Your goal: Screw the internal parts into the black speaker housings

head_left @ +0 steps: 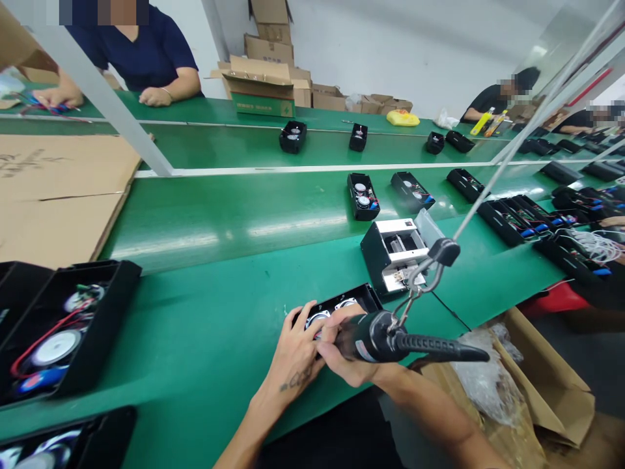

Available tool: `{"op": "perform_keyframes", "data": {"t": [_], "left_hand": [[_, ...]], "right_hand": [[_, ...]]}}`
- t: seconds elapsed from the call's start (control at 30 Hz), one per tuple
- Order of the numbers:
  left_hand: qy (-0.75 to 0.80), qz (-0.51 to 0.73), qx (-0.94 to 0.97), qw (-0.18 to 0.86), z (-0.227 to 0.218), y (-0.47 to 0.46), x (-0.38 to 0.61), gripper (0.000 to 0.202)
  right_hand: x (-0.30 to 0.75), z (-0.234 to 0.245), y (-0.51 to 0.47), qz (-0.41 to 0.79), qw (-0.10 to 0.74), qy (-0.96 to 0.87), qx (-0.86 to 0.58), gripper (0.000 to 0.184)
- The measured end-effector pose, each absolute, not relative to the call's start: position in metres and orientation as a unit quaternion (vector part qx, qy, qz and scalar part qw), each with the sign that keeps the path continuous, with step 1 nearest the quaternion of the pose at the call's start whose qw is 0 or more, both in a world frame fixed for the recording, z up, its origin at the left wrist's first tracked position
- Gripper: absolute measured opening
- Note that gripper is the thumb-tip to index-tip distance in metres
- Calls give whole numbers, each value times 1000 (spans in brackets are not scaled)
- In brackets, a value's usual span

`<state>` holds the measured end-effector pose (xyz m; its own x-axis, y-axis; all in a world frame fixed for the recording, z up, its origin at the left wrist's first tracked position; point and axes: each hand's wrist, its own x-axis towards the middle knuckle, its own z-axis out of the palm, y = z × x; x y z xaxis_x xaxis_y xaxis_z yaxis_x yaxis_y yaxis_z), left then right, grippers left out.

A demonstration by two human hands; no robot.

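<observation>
My right hand is wrapped round a black electric screwdriver, which hangs from a metal hook and trails a thick cord. The tool points into an open black speaker housing lying on the green bench. Its tip and the screw spot are hidden by my fingers. With fingers bent over the near left end of that housing, my left hand grips it close to the tool. Round silver speaker drivers show inside. Just behind the housing stands a black and white screw feeder.
Open speaker housings with wires sit at left, beside flat cardboard. Several more housings lie along the green conveyor. A box with plastic wrap is at lower right. Co-workers, one in a dark blue shirt, sit across.
</observation>
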<state>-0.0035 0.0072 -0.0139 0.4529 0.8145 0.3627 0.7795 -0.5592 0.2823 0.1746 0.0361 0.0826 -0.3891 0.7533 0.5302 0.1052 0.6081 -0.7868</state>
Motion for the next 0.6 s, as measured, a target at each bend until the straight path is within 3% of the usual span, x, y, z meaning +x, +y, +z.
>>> {"op": "perform_keyframes", "data": {"t": [0.3,0.5,0.6], "left_hand": [[465,245,850,35,-7,7,-3,41],[459,242,854,40,2,7,-3,19],[457,230,858,43,6,8,-4,19]], "right_hand": [[166,93,38,396,541,-698,-252,41],[170,93,37,445,527,-678,-256,33],[170,83,37,476,540,-645,-257,28]]}}
